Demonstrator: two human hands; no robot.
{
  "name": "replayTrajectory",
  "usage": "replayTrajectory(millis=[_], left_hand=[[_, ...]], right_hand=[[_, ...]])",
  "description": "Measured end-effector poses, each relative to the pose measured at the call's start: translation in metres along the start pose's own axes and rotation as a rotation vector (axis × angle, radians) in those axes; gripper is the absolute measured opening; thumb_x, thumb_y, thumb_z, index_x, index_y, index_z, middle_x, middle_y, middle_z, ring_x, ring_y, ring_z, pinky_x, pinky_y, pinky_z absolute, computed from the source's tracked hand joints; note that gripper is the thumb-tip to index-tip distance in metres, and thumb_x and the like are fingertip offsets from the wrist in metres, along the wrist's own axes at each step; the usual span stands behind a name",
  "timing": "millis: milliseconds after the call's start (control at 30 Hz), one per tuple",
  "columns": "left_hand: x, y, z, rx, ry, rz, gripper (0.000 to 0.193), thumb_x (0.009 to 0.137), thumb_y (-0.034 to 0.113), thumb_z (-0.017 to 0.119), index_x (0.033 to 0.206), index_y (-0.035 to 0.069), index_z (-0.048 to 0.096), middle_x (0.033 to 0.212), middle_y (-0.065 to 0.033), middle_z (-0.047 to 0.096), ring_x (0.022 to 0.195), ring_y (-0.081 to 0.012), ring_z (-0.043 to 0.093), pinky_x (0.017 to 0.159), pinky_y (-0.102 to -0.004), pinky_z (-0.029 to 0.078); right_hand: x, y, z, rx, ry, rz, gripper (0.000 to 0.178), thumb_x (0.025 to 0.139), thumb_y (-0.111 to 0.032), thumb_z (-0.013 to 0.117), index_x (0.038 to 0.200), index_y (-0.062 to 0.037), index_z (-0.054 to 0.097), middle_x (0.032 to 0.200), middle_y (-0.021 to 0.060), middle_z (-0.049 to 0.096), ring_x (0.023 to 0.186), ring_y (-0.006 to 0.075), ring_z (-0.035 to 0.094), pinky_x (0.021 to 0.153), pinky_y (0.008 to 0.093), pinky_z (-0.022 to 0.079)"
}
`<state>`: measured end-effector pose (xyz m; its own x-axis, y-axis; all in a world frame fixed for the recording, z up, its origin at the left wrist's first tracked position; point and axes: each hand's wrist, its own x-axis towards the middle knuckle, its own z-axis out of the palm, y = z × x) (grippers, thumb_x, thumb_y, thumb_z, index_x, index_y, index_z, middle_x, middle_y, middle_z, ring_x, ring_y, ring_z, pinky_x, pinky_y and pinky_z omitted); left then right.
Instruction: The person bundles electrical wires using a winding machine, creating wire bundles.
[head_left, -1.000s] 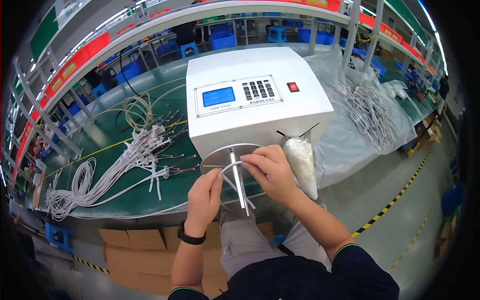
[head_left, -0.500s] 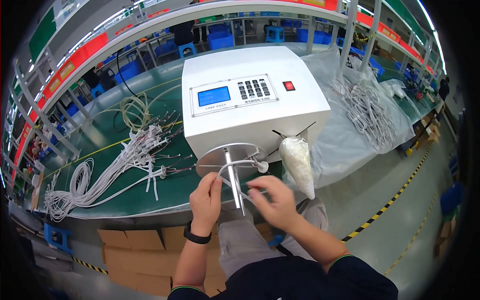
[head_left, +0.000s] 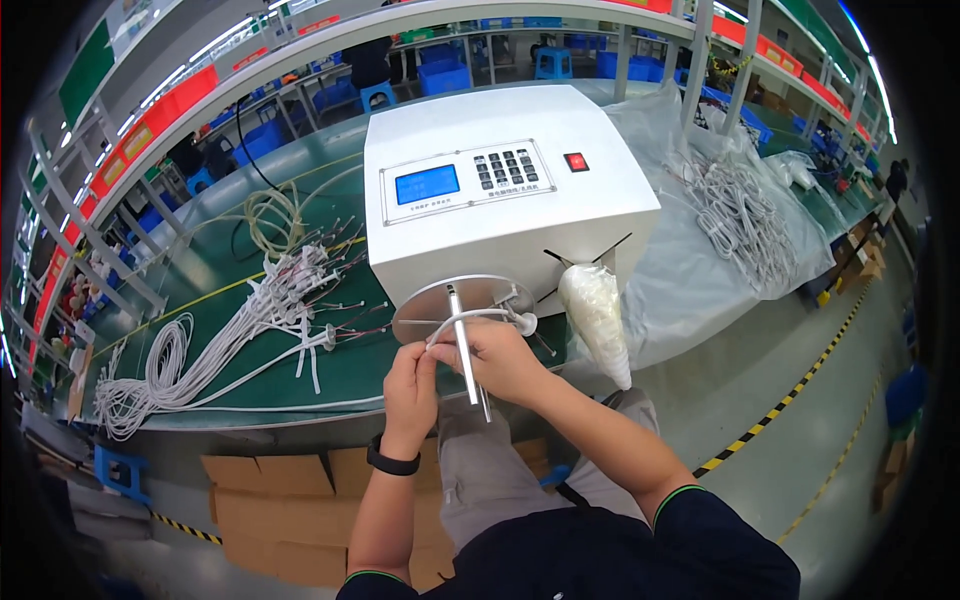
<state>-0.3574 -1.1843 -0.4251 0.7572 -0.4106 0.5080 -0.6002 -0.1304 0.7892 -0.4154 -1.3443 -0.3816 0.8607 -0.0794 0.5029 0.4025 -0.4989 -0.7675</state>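
The white cable (head_left: 470, 316) curves around the metal rods (head_left: 463, 350) of a round winding plate (head_left: 415, 310) on the front of a white winding machine (head_left: 510, 225). A white plug-like piece (head_left: 525, 323) sits at the plate's right side. My left hand (head_left: 408, 385) pinches the cable just left of the rods. From the right, my right hand (head_left: 500, 362) reaches behind the rods, its fingertips closed on the cable beside my left fingertips. Another stretch of cable (head_left: 290, 408) runs along the table's front edge toward my left hand.
Bundled white cables (head_left: 255, 320) with connectors lie left on the green table (head_left: 345, 375). A film-wrapped cone (head_left: 597, 315) sticks out at the machine's right front. More coiled cables (head_left: 740, 225) rest on plastic sheeting (head_left: 660, 320) at right. A shelf rail (head_left: 450, 22) spans the back.
My right hand has moved left and inward, from apart in front of the rods to meet my left hand at the cable. My left hand stays nearly in place.
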Motion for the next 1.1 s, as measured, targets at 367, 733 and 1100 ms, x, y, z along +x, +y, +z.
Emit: replayTrajectory(millis=[367,733,1100], left_hand=[[-0.003,0.004,-0.003,0.018,-0.033,-0.007,0.020,0.102,0.016,0.051,0.108,0.001,0.063,0.086,-0.0096,0.062,0.075,-0.0175,0.059,0.069,-0.0287,0.048],[-0.016,-0.005,0.000,-0.044,-0.044,-0.059,0.018,0.101,0.016,0.053,0.103,0.002,0.063,0.072,-0.0071,0.059,0.065,-0.0170,0.058,0.061,-0.0289,0.047],[-0.017,-0.010,-0.002,-0.074,-0.064,-0.035,0.019,0.102,0.018,0.052,0.101,0.002,0.063,0.072,-0.0073,0.061,0.066,-0.0188,0.059,0.062,-0.0301,0.047]], right_hand=[[-0.006,0.001,-0.006,-0.279,0.071,-0.128,0.016,0.090,-0.015,0.066,0.103,-0.0053,0.070,0.092,0.0095,0.069,0.085,0.0255,0.067,0.071,0.0326,0.054],[-0.008,0.002,0.003,-0.272,0.051,-0.094,0.022,0.088,-0.015,0.069,0.107,-0.0050,0.067,0.103,0.0099,0.069,0.087,0.0254,0.068,0.072,0.0340,0.055],[-0.001,-0.004,-0.002,-0.058,-0.053,0.035,0.019,0.088,-0.017,0.070,0.098,-0.0009,0.068,0.093,0.0121,0.069,0.085,0.0278,0.066,0.073,0.0355,0.052]])
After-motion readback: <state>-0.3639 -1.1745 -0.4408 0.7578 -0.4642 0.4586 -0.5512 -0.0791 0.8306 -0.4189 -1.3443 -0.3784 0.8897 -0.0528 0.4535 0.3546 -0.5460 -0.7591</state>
